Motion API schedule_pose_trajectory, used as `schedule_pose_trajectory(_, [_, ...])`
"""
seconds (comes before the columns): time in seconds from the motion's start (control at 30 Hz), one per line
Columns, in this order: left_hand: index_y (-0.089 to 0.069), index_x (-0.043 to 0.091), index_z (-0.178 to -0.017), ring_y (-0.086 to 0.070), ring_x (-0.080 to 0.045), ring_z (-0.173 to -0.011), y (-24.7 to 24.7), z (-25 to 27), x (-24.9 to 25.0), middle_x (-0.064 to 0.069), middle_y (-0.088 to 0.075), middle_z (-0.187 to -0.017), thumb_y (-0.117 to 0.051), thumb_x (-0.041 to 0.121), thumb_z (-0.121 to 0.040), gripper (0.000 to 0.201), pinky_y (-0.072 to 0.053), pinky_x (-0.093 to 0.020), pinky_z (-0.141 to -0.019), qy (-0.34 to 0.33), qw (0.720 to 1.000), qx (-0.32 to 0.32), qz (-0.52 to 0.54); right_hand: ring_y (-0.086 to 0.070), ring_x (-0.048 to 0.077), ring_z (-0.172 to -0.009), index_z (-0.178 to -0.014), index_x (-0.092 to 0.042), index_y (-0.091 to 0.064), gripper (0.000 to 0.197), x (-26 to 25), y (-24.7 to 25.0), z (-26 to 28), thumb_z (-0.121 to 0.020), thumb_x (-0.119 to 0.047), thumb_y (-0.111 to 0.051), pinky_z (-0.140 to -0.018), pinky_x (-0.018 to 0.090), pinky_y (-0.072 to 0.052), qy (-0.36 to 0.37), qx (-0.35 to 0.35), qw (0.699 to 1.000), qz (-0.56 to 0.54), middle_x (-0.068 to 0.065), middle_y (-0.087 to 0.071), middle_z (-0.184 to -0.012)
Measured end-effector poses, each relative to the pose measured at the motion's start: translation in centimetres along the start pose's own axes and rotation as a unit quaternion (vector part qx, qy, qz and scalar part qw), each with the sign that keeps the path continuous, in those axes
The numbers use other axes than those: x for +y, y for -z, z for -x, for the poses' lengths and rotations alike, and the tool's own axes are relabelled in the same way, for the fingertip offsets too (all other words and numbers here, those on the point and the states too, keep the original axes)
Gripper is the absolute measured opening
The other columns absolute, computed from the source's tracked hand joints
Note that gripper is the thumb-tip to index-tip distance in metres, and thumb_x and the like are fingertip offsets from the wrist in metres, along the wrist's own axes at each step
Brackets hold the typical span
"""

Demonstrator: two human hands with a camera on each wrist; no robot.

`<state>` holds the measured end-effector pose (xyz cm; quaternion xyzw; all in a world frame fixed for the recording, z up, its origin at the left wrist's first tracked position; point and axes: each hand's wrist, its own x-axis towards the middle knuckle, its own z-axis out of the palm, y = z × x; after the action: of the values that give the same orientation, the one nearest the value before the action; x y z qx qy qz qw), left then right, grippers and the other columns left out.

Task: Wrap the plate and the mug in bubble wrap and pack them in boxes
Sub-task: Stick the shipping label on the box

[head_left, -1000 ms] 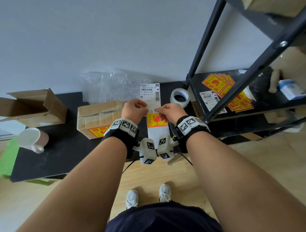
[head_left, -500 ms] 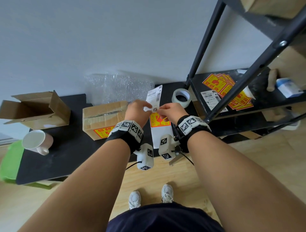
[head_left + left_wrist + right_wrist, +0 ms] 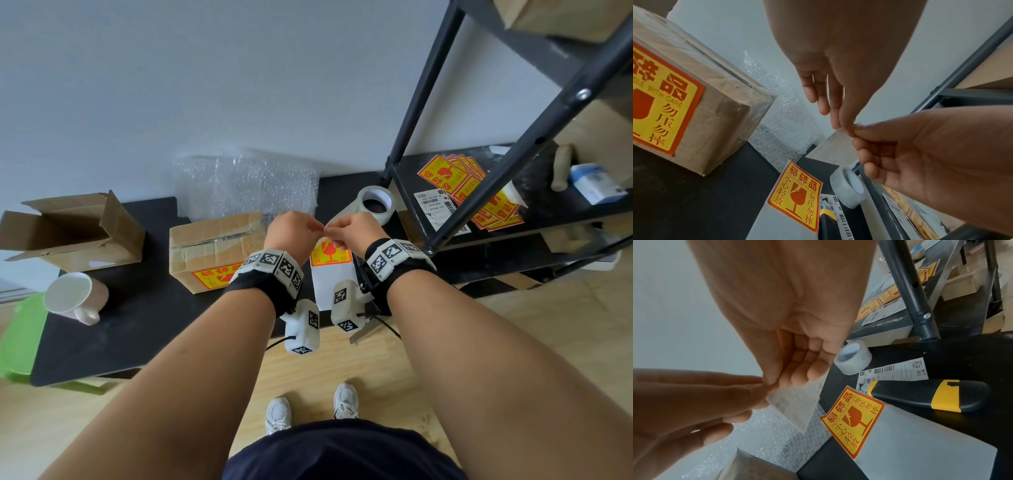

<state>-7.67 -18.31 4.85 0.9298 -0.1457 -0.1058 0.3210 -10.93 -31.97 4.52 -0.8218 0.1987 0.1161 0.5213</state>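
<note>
On the far left of the black tabletop [image 3: 102,342] we see an open brown cardboard box [image 3: 73,233] lying with its flaps spread, and in front of it a pale pink ceramic mug [image 3: 73,298] tipped on its side, unwrapped. A green object [image 3: 20,335] shows under the tabletop's left edge. To the right stands a taped brown cardboard box [image 3: 215,246] bearing a yellow-and-red fragile sticker [image 3: 659,100]; whether it holds the plate we cannot tell. Behind it a sheet of clear bubble wrap [image 3: 246,185] leans against the grey wall.

Above the middle of the tabletop our left hand [image 3: 291,233] and right hand [image 3: 352,229] meet, fingertips touching. Each grip is a pinch: both thumbs and forefingers nip the same corner of a thin white shipping label [image 3: 795,408], which hangs in the air from the fingers. The other fingers [image 3: 818,91] of our left hand stay loosely extended.

Beneath the hands lies a white backing sheet [image 3: 920,446] with one yellow-and-red fragile sticker [image 3: 853,418] on it. Just right of it lie a black-and-yellow utility knife [image 3: 929,394] over another barcode label [image 3: 898,371], and a roll of clear packing tape [image 3: 376,204]. Farther right, a black metal shelf [image 3: 565,219] carries a stack of fragile stickers [image 3: 455,178] and a white barcode label [image 3: 436,209].
</note>
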Motion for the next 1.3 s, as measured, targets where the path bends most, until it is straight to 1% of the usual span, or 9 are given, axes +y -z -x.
schedule_pose_trajectory(0.13, [-0.077, 0.024, -0.096, -0.065, -0.017, -0.093, 0.1, -0.2, 0.1, 0.0, -0.074, -0.099, -0.06, 0.024, -0.09, 0.018, -0.053, -0.036, -0.086, 0.003, 1.0, -0.008, -0.01, -0.053, 0.026, -0.066, -0.077, -0.002, -0.069, 0.011, -0.4, 0.0, -0.4, -0.085, -0.007, -0.064, -0.068, 0.033, -0.048, -0.017, 0.004, 0.999, -0.034, 0.017, -0.061, -0.07])
schedule_pose_trajectory(0.27, [-0.077, 0.023, -0.098, -0.063, -0.021, -0.099, 0.2, -0.5, 0.2, -0.002, -0.074, -0.1, -0.059, 0.022, -0.09, 0.02, -0.051, -0.037, -0.089, -0.009, 0.999, -0.013, -0.032, -0.059, 0.029, -0.068, -0.085, 0.008, -0.071, 0.016, -0.7, 0.2, -0.7, -0.079, -0.005, -0.064, -0.072, 0.035, -0.051, -0.044, 0.003, 0.998, -0.051, 0.021, -0.066, -0.075])
schedule_pose_trajectory(0.43, [-0.077, 0.024, -0.099, -0.059, -0.022, -0.103, 0.0, -0.7, 0.1, -0.003, -0.073, -0.102, -0.058, 0.024, -0.091, 0.021, -0.047, -0.035, -0.09, -0.028, 0.998, 0.001, -0.058, -0.06, 0.029, -0.07, -0.078, 0.003, -0.071, 0.012, -0.8, 0.5, -0.8, -0.08, -0.007, -0.064, -0.075, 0.037, -0.052, -0.046, -0.01, 0.997, -0.055, 0.02, -0.067, -0.076])
schedule_pose_trajectory(0.57, [-0.076, 0.026, -0.101, -0.055, -0.023, -0.105, -0.1, -0.9, 0.2, -0.005, -0.071, -0.103, -0.057, 0.024, -0.091, 0.021, -0.044, -0.033, -0.089, -0.035, 0.997, 0.009, -0.07, -0.058, 0.025, -0.068, -0.085, 0.004, -0.072, 0.017, -0.7, 0.8, -0.8, -0.081, -0.011, -0.065, -0.076, 0.035, -0.052, -0.04, 0.006, 0.999, -0.036, 0.015, -0.066, -0.073])
schedule_pose_trajectory(0.8, [-0.076, 0.024, -0.101, -0.053, -0.022, -0.107, 0.0, -0.7, 0.7, -0.003, -0.073, -0.103, -0.057, 0.018, -0.09, 0.023, -0.042, -0.031, -0.088, -0.06, 0.995, 0.006, -0.08, -0.061, 0.023, -0.067, -0.079, 0.001, -0.074, 0.016, -0.3, 1.0, -1.2, -0.075, -0.014, -0.07, -0.088, 0.043, -0.054, -0.057, 0.016, 0.997, -0.049, 0.012, -0.068, -0.069])
schedule_pose_trajectory(0.97, [-0.076, 0.024, -0.101, -0.054, -0.024, -0.107, 0.2, -0.7, 0.8, -0.007, -0.072, -0.103, -0.056, 0.018, -0.091, 0.024, -0.043, -0.034, -0.089, -0.07, 0.993, 0.001, -0.094, -0.062, 0.025, -0.07, -0.076, -0.001, -0.073, 0.009, -0.3, 1.0, -1.0, -0.077, -0.01, -0.069, -0.088, 0.042, -0.054, -0.053, 0.006, 0.996, -0.069, 0.017, -0.069, -0.075])
schedule_pose_trajectory(1.07, [-0.076, 0.024, -0.101, -0.053, -0.024, -0.106, 0.1, -0.7, 0.8, -0.006, -0.072, -0.103, -0.056, 0.019, -0.091, 0.023, -0.042, -0.034, -0.089, -0.074, 0.992, -0.003, -0.102, -0.062, 0.027, -0.072, -0.083, 0.005, -0.072, 0.011, -0.4, 1.1, -0.9, -0.079, -0.005, -0.068, -0.087, 0.04, -0.055, -0.058, -0.006, 0.994, -0.088, 0.022, -0.068, -0.081])
schedule_pose_trajectory(1.17, [-0.076, 0.023, -0.102, -0.053, -0.024, -0.105, 0.1, -0.6, 0.8, -0.006, -0.072, -0.103, -0.056, 0.019, -0.091, 0.023, -0.041, -0.033, -0.088, -0.083, 0.991, -0.004, -0.105, -0.06, 0.027, -0.072, -0.09, 0.012, -0.069, 0.016, -0.4, 1.3, -0.6, -0.081, 0.0, -0.065, -0.076, 0.034, -0.055, -0.055, -0.015, 0.994, -0.096, 0.025, -0.066, -0.084])
schedule_pose_trajectory(1.3, [-0.076, 0.022, -0.103, -0.053, -0.025, -0.105, 0.1, -0.5, 1.1, -0.005, -0.072, -0.103, -0.053, 0.018, -0.094, 0.025, -0.041, -0.034, -0.089, -0.098, 0.989, 0.001, -0.114, -0.059, 0.027, -0.069, -0.081, 0.008, -0.07, 0.008, -0.4, 1.3, -0.3, -0.08, 0.001, -0.065, -0.07, 0.032, -0.054, -0.039, 0.0, 0.993, -0.107, 0.027, -0.065, -0.082])
